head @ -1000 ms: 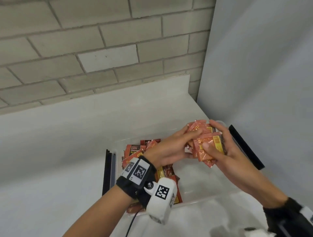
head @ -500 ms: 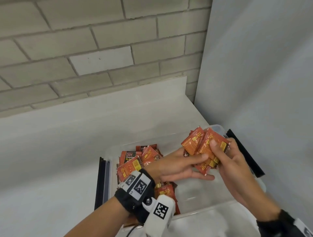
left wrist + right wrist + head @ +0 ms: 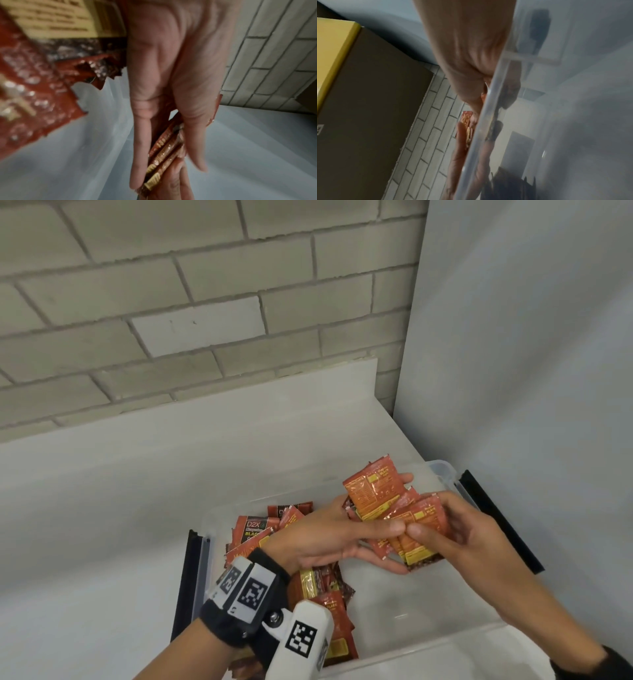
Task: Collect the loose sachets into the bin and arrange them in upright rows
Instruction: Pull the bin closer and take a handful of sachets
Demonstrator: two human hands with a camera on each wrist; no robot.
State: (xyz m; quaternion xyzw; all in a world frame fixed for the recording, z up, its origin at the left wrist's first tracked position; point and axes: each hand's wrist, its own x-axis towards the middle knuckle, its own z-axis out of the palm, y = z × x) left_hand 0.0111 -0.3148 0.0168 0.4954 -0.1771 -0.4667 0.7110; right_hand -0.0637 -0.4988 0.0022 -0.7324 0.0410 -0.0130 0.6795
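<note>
Both hands hold a fanned bundle of sachets (image 3: 394,518) above the right half of the bin (image 3: 442,470). The left hand (image 3: 329,539) supports it with fingers extended beneath and the thumb pressed on top; the right hand (image 3: 459,539) pinches its right edge. More sachets (image 3: 260,529) lie jumbled at the bin's left end; no upright row is formed yet. The bin stands on a white worktop (image 3: 102,525), at its right edge beside a grey panel (image 3: 531,371), with a brick wall (image 3: 205,302) behind.
</note>
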